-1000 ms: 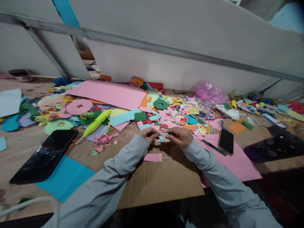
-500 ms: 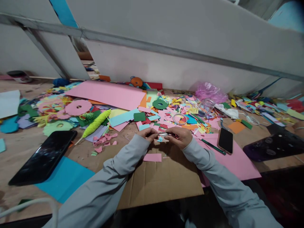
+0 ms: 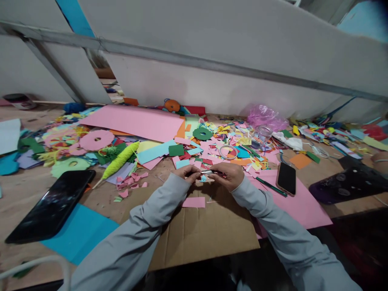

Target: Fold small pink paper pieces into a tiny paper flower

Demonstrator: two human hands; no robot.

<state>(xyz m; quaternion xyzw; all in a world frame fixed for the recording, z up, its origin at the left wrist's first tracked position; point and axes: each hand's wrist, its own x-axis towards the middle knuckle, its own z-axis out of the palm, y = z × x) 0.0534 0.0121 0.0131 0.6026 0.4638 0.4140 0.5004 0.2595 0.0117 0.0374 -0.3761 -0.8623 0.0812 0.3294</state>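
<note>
My left hand (image 3: 187, 173) and my right hand (image 3: 228, 174) meet fingertip to fingertip above the back of a brown cardboard sheet (image 3: 206, 234). Between them is a small, thin whitish piece (image 3: 207, 172), pinched at both ends; its details are too small to make out. Bits of light blue paper (image 3: 203, 178) show just under the fingers. A pink paper strip (image 3: 193, 202) lies on the cardboard below my left hand. Behind the hands are paper scraps and a clear ring (image 3: 228, 152).
A large black phone (image 3: 51, 206) lies on blue paper at the left, near a yellow-green thread spindle (image 3: 120, 161). Right of my hands are a smaller phone (image 3: 286, 179), a green pen (image 3: 271, 187) and pink paper (image 3: 303, 210). Another person's hand (image 3: 380, 161) shows at the right edge.
The view has shifted slightly, so the items at the left appear a little further left. Both hands keep their pinch on the small piece.
</note>
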